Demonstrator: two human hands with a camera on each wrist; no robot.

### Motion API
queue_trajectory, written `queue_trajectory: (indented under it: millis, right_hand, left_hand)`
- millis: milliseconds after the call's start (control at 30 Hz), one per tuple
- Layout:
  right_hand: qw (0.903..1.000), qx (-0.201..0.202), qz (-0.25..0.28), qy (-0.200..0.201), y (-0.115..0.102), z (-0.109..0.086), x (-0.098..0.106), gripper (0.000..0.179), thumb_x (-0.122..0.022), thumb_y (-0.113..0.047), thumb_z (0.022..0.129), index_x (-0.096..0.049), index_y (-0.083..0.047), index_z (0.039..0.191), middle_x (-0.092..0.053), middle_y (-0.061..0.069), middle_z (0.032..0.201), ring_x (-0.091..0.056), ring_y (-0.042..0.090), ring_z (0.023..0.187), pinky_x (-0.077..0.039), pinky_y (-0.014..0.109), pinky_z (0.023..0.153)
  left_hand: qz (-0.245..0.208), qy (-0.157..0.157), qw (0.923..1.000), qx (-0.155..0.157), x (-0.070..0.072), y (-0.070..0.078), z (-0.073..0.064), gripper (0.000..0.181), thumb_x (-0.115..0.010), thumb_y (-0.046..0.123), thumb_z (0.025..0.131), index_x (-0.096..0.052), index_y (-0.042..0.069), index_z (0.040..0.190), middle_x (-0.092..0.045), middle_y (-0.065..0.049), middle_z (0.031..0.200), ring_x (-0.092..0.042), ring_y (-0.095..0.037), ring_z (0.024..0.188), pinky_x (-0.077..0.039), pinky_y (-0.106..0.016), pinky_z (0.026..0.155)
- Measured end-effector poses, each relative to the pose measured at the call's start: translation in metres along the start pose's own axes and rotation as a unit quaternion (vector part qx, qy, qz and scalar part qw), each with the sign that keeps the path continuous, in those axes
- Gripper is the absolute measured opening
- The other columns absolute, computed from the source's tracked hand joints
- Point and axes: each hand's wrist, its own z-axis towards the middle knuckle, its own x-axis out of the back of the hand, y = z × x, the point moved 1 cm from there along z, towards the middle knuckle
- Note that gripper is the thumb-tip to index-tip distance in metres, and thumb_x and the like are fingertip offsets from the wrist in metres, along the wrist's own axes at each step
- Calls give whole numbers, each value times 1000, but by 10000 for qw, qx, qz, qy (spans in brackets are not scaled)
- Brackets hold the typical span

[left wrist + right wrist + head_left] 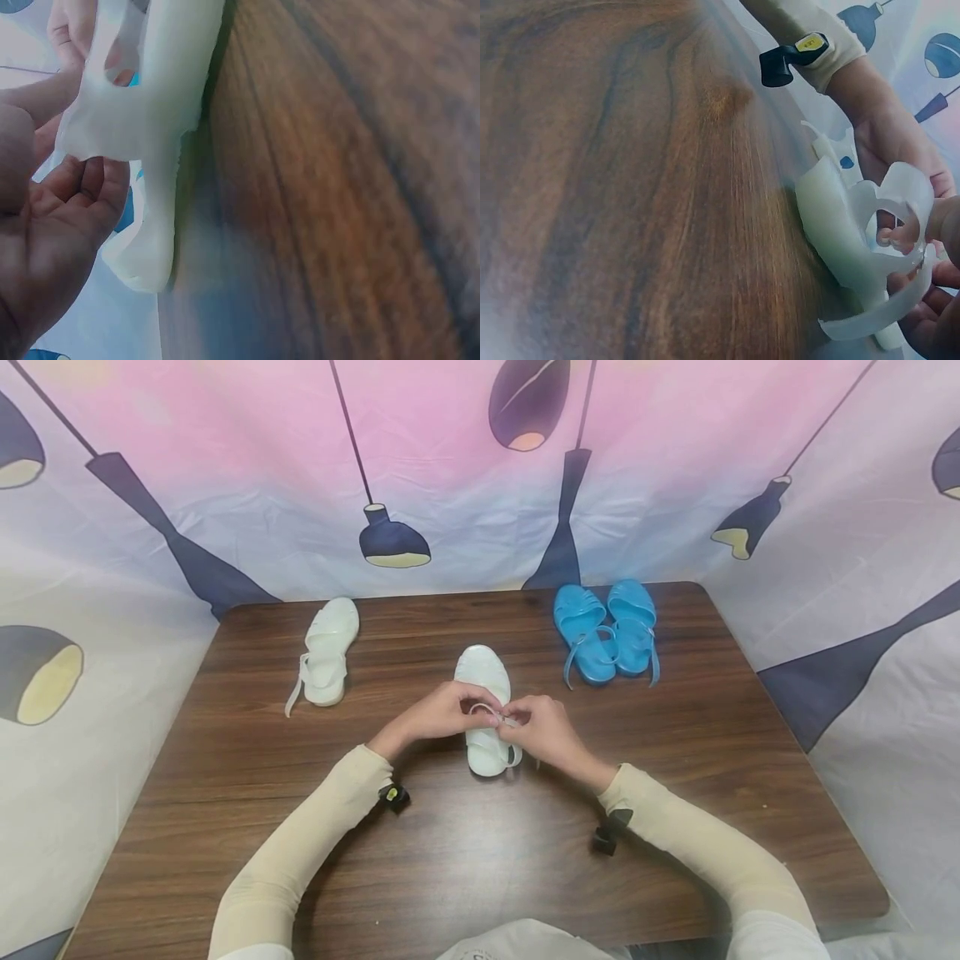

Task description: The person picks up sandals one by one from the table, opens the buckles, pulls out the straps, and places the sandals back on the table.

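Head view: white sandal [486, 758] lies toe away mid-table [465, 868], its strap [512, 722] pinched by left hand [450, 710] and right hand [546, 727], fingertips nearly meeting over it and covering its middle; second white sandal [327, 647] well off to the left, two blue sandals [592, 647] side by side at right rear, lamp-printed cloth [450, 435] behind. Left wrist view: the sandal's pale side stands between camera and much of the fingers, so the pinch is partly hidden. Right wrist view: strap loops above the sole, black wrist device [776, 66] on the opposite sleeve [806, 22].
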Motion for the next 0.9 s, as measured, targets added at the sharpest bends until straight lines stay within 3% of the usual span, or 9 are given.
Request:
queue_trajectory:
  millis: [600,900]
  right_hand:
    - [9991,195,-54,376,3,-4,3,23,-88,-27,80,-82,-10,94,-77,1,86,-70,10,75,-59,29,68]
    - [9984,301,28,476,3,-4,2,23,-88,-29,80,-82,-10,93,-77,1,86,-71,9,73,-59,26,67]
  left_hand:
    - [-49,274,9994,209,3,-1,-4,11,-81,21,90,-82,14,99,-78,6,93,-58,-7,71,-51,-22,67]
    - [-93,106,9996,243,5,-2,0,12,-79,21,91,-80,14,101,-77,6,96,-64,-10,86,-53,-26,80]
